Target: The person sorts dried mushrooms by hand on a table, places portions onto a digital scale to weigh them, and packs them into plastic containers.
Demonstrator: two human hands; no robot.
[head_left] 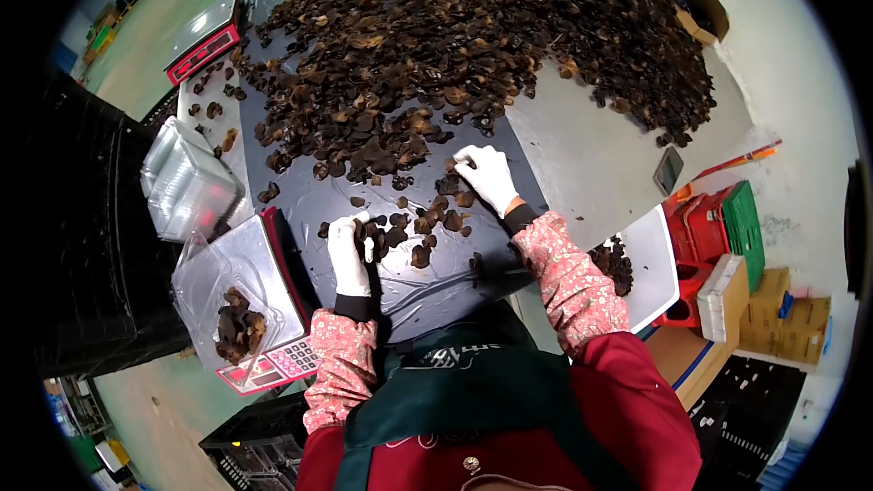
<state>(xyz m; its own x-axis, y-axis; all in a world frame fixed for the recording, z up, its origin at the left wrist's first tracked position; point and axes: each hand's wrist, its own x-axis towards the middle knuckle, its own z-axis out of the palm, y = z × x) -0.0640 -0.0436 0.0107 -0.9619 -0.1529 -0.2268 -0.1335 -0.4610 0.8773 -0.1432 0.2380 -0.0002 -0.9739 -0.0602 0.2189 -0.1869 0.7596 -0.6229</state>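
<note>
Dark brown, ruffled wood ear mushrooms (pixel 396 238) lie loose on a grey plastic-covered table (pixel 418 295). My left hand (pixel 348 256), in a white glove, is curled among them with dark pieces between thumb and fingers. My right hand (pixel 489 178), also white-gloved, pinches at the near edge of the big mushroom heap (pixel 473 36); a small brown piece shows at its fingertips. To the left, an open clear plastic box (pixel 195 286) with several mushrooms sits on a red and silver scale (pixel 296 359).
Stacked clear boxes (pixel 186 186) stand at the left, below a second scale (pixel 205 36). A phone (pixel 668 170) lies on the table's right side. A white tub (pixel 653 259) with dark pieces is beside my right sleeve, near red crates (pixel 705 227) and cardboard boxes (pixel 787 318).
</note>
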